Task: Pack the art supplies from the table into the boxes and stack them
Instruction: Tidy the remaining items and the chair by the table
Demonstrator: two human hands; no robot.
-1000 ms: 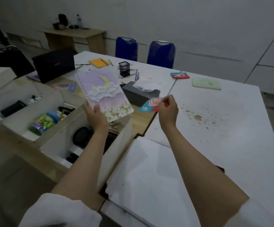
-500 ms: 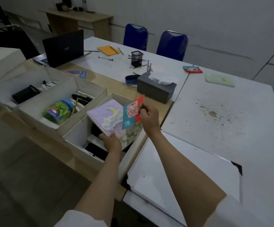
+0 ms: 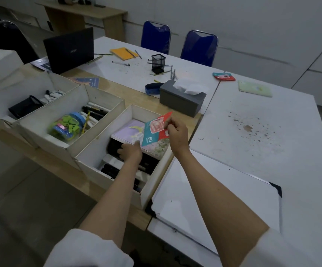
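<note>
While the left hand settles the spiral notebook flat in the nearest box — fingers gripping its near edge — the right hand pinches a red-and-teal packet above it, seemingly to drop on top.

Number "80" on the teal-and-red packet pinched by the right hand, faint "acer" logo on the black laptop lid well beyond the grip
</note>
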